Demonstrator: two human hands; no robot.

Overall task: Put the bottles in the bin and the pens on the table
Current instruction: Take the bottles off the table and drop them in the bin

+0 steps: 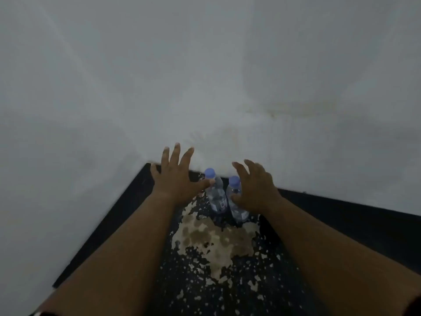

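Two walls (205, 76) meet beyond both hands, over a dark speckled floor (211, 258) worn pale under the forearms. Left hand (176, 176) reaches with fingers spread, right hand (255, 188) with fingers curled apart, neither gripping yet. Between them, two clear bottles (216, 195) with blue caps stand upright, tucked in the corner; each hand seems aimed at one. No bin or pens show.

Two upright bottles (216, 195) (235, 198) stand close together at the wall (205, 87) — little gap between, apparently — with open table (216, 247) in front.
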